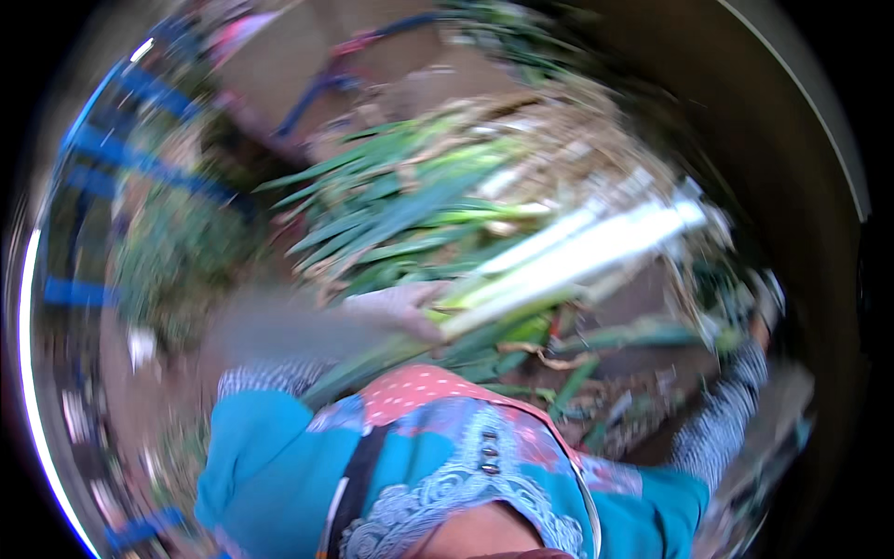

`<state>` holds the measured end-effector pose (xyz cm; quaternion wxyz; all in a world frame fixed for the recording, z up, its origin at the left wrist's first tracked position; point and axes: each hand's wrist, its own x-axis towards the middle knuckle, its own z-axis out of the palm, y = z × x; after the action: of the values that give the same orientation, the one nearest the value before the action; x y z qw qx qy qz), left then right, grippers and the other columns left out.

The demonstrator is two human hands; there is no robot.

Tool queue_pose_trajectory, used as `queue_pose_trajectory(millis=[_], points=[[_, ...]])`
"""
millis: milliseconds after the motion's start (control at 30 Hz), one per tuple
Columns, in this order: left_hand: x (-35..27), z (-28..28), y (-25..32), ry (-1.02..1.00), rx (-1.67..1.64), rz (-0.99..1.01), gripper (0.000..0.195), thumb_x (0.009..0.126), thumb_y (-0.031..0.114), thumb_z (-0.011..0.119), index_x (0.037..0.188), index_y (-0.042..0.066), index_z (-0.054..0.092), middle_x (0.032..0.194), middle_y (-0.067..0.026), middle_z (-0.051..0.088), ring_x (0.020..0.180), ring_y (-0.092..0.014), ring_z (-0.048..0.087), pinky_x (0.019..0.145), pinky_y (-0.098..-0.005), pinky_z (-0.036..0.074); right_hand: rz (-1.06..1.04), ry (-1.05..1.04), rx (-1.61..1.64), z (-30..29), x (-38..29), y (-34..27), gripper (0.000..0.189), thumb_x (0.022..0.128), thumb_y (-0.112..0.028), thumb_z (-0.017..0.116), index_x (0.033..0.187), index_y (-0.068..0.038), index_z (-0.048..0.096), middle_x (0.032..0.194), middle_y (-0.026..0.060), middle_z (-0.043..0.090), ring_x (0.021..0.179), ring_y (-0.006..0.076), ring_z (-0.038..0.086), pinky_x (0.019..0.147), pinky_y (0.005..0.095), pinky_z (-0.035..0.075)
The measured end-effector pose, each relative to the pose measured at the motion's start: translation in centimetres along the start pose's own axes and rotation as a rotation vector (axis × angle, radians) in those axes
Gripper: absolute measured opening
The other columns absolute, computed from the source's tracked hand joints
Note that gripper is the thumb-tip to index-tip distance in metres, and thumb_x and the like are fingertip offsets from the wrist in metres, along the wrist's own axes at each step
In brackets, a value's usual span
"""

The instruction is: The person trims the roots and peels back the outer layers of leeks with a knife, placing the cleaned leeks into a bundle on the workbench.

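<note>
My left hand (412, 311), in a pale glove, grips a bundle of leeks (569, 258) around its green part. The thick white shanks of the bundle point up and to the right, and one long leaf trails down toward my apron (433, 395). Stretched far out to the right, my right hand (765, 318) is blurred beside loose green leaves; whether it holds anything cannot be made out. Beyond the bundle lies a large pile of leeks (412, 202), green leaves to the left and dry, rooty ends to the right.
More leeks (510, 35) lie at the far top. A heap of greens (185, 258) stands on the left by blue bars (77, 292). Cut leaves and scraps (628, 412) litter the area in front of me. A dark wall-like surface (789, 154) curves along the right.
</note>
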<state>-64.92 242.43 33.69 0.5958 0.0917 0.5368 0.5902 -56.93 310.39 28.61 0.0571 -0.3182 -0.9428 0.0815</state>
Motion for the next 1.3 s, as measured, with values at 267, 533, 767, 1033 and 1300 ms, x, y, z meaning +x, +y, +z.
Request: queue_pose_trajectory(millis=[267, 533, 767, 1033, 1300], points=[[2.7, 5.1, 2.8, 0.103, -0.115, -0.043, 0.076, 0.063, 0.014, 0.077, 0.131, -0.001, 0.047, 0.095, -0.0138, 0.065, 0.070, -0.019, 0.068, 0.065, -0.0287, 0.058, -0.077, -0.222, 1.526, 14.0, -7.7, -18.6, 0.058, 0.083, -0.004, 0.071, 0.135, -0.005, 0.044, 0.107, 0.0054, 0.061, 0.085, 0.0159, 0.062, 0.078, 0.0258, 0.054], [0.0, 3.1, -1.2, -0.073, -0.564, -0.049, 0.091, 0.061, 0.002, 0.071, 0.144, 0.005, 0.034, 0.097, -0.0189, 0.060, 0.078, -0.026, 0.067, 0.066, -0.0329, 0.059, 0.244, 0.115, 0.677, 5.8, 1.6, -7.1, 0.038, 0.093, -0.013, 0.060, 0.128, -0.004, 0.050, 0.107, 0.0051, 0.060, 0.095, 0.0163, 0.059, 0.084, 0.0287, 0.052], [1.4, 2.5, -1.8, 0.078, -0.508, -0.092, 0.060, 0.066, 0.004, 0.068, 0.123, -0.001, 0.048, 0.088, -0.0162, 0.060, 0.072, -0.027, 0.066, 0.063, -0.0344, 0.058, -0.179, -0.552, 1.341, 6.5, -7.9, -12.7, 0.041, 0.094, -0.014, 0.057, 0.132, -0.001, 0.046, 0.107, 0.0083, 0.062, 0.096, 0.0183, 0.061, 0.087, 0.0315, 0.053], [4.7, 0.6, -4.4, -0.164, -0.548, -0.062, 0.061, 0.070, 0.009, 0.069, 0.126, -0.001, 0.046, 0.089, -0.0159, 0.060, 0.071, -0.027, 0.066, 0.068, -0.0361, 0.056, -0.270, -0.665, 1.617, 13.7, -12.5, -20.7, 0.024, 0.088, -0.017, 0.072, 0.106, -0.002, 0.067, 0.095, 0.0066, 0.069, 0.082, 0.0128, 0.065, 0.068, 0.0257, 0.054], [-2.7, -1.2, -5.1, -0.003, -0.562, 0.118, 0.062, 0.068, 0.012, 0.070, 0.124, -0.002, 0.049, 0.079, -0.0149, 0.058, 0.061, -0.028, 0.063, 0.062, -0.0421, 0.053, 0.719, 0.463, 0.773, -0.2, -1.0, 10.2, 0.055, 0.083, -0.038, 0.073, 0.116, 0.003, 0.061, 0.111, 0.0200, 0.067, 0.096, 0.0316, 0.064, 0.084, 0.0422, 0.050]])
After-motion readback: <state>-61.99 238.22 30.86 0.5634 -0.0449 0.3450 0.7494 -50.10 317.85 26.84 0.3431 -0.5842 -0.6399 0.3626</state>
